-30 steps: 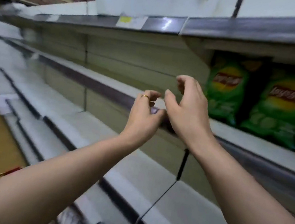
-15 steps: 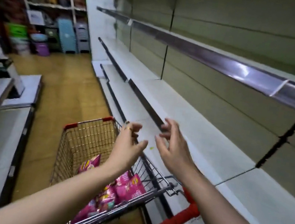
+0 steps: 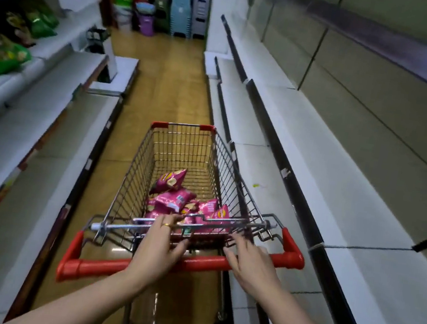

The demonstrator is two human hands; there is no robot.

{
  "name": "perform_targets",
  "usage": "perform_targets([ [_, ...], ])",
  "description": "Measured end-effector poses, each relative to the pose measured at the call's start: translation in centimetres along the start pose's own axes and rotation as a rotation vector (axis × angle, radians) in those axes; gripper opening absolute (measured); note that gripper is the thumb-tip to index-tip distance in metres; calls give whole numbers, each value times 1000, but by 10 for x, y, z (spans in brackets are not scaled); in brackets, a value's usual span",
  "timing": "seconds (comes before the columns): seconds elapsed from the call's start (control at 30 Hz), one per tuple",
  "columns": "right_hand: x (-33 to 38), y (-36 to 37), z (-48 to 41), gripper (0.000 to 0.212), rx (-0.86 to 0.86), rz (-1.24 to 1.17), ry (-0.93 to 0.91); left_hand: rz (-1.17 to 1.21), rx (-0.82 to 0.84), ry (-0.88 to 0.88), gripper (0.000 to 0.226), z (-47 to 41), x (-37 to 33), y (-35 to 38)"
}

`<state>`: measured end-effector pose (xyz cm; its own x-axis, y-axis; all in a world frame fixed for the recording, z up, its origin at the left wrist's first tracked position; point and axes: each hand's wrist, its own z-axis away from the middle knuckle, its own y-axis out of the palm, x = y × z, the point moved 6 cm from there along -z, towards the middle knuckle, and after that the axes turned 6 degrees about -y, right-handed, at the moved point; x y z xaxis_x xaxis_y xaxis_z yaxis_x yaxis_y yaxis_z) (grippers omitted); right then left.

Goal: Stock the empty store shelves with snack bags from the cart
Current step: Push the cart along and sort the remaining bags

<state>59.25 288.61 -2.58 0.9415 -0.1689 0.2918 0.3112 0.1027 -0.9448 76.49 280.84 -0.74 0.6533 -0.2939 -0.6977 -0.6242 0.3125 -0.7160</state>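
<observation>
A wire shopping cart (image 3: 134, 167) with a red handle bar (image 3: 99, 265) stands in the aisle before me. Several pink snack bags (image 3: 174, 200) lie in its basket. My left hand (image 3: 159, 247) reaches over the handle bar with fingers spread, holding nothing, its fingertips at the cart's near rim. My right hand (image 3: 250, 263) hovers over the handle bar beside it, fingers straight and empty. Bare white shelves (image 3: 325, 194) run along the right side of the aisle.
Shelves on the left (image 3: 3, 148) carry green snack bags (image 3: 0, 57) on an upper level. Stacked plastic stools and bins (image 3: 173, 10) stand at the aisle's far end. The wooden floor (image 3: 161, 77) runs open ahead of the cart.
My view has swung from the right-hand shelves down to the cart. Both hands dropped from shelf height to the cart's handle bar, still empty.
</observation>
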Motion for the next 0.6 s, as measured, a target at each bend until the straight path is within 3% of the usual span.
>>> perform_targets([
  [0.1,0,7,12,74,-22,142,-133,-270,-47,-69,60,34,22,3],
  [0.2,1,11,13,86,4,176,-157,-569,-62,-5,77,51,35,5],
  [0.27,2,13,13,63,17,222,-150,-656,-82,5,81,53,37,5],
  [0.37,6,10,13,30,-24,226,-160,-621,30,-94,56,47,35,9],
  [0.6,1,4,-23,30,-64,261,-173,-533,129,-166,45,8,40,4],
])
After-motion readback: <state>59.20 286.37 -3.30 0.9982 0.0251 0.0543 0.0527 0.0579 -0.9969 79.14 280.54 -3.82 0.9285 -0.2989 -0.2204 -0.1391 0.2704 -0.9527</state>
